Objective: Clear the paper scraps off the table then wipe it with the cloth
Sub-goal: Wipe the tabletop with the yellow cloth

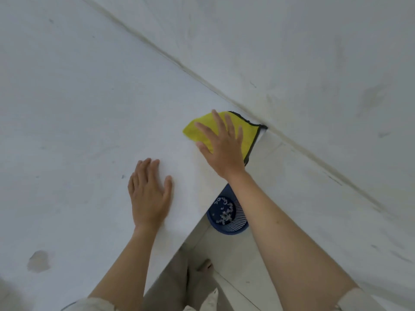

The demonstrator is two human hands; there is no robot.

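Observation:
A yellow cloth (248, 131) with a dark edge lies at the far right corner of the white table (74, 104), against the wall. My right hand (221, 144) presses flat on the cloth with its fingers spread and straight. My left hand (149, 194) rests flat on the bare tabletop, nearer to me and apart from the cloth. Paper scraps (224, 215) lie inside a blue basket (238, 225) on the floor beside the table's corner. I see no scraps on the tabletop.
The white wall (314, 63) runs along the table's far side. A greyish stain (38, 261) marks the tabletop at the near left. Tiled floor (235, 265) and my bare foot (205, 265) show below the table's right edge.

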